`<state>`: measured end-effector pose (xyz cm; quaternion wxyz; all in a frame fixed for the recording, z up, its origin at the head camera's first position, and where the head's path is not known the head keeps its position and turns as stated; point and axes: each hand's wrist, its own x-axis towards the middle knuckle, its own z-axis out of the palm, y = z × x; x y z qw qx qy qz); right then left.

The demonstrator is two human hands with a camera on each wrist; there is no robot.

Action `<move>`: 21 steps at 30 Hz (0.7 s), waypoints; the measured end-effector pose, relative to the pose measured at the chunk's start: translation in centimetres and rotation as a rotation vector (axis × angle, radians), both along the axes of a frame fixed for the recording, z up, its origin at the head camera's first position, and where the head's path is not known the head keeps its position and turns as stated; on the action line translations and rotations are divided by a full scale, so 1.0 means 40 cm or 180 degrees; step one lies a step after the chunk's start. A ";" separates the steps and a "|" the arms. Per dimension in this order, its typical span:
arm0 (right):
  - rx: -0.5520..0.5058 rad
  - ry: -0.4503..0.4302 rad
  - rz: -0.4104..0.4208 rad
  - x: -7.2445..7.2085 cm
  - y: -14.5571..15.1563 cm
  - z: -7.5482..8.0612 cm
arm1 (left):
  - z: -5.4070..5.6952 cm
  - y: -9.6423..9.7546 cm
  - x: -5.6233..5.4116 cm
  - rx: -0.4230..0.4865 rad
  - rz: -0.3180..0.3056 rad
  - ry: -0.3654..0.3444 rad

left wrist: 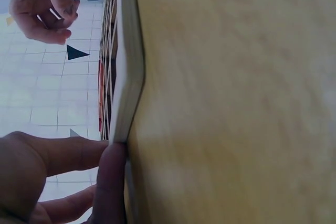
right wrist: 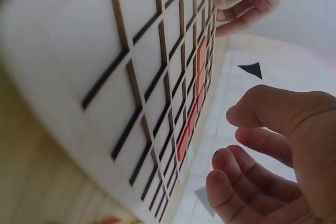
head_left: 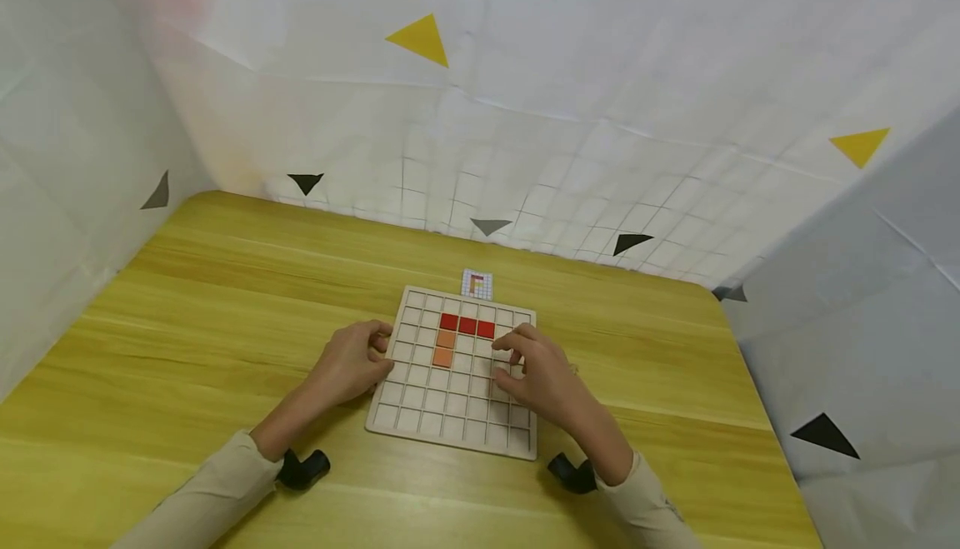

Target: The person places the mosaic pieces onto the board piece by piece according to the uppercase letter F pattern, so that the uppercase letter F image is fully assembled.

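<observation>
A pale wooden grid board [head_left: 450, 431] lies on the table before me. A row of red tiles [head_left: 467, 326] fills cells in its upper part, with two orange tiles [head_left: 443, 356] running down below the row's left end. At the board's left edge, my left hand [head_left: 351, 363] holds the rim with thumb and fingers; the left wrist view shows the fingertips [left wrist: 111, 153] right at it. My right hand [head_left: 546, 372] hovers over the board's right side. Its fingers are loosely bent and apart from the thumb, with nothing visible between them.
A small printed card [head_left: 477, 284] with a coloured grid pattern sits just beyond the board's far edge. Small yellowish bits [head_left: 574, 368] peek out beside my right hand. White sheets [head_left: 540, 116] with black and yellow triangles enclose the wooden table [head_left: 645, 324].
</observation>
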<state>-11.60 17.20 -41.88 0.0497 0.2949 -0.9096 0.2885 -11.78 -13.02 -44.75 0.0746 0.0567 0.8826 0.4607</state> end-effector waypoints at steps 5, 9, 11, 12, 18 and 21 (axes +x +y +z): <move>0.0040 -0.0026 -0.0125 0.008 0.035 0.009 | 0.002 0.001 0.001 0.0011 0.0005 -0.0012; 0.0051 -0.0022 -0.0194 0.015 0.068 0.009 | 0.002 0.001 0.001 -0.0024 -0.0002 0.0032; 0.0065 -0.0042 -0.0246 0.020 0.083 0.010 | 0.000 0.001 0.001 -0.0033 -0.0017 0.0051; 0.0060 -0.0059 -0.0275 0.023 0.090 0.010 | 0.000 0.001 0.001 -0.0032 -0.0021 0.0053; 0.0059 -0.0008 -0.0346 0.030 0.118 0.008 | 0.000 0.000 0.001 -0.0032 -0.0016 0.0040; 0.0072 0.0084 -0.0329 0.031 0.125 0.002 | 0.000 -0.002 0.002 -0.0012 -0.0018 0.0032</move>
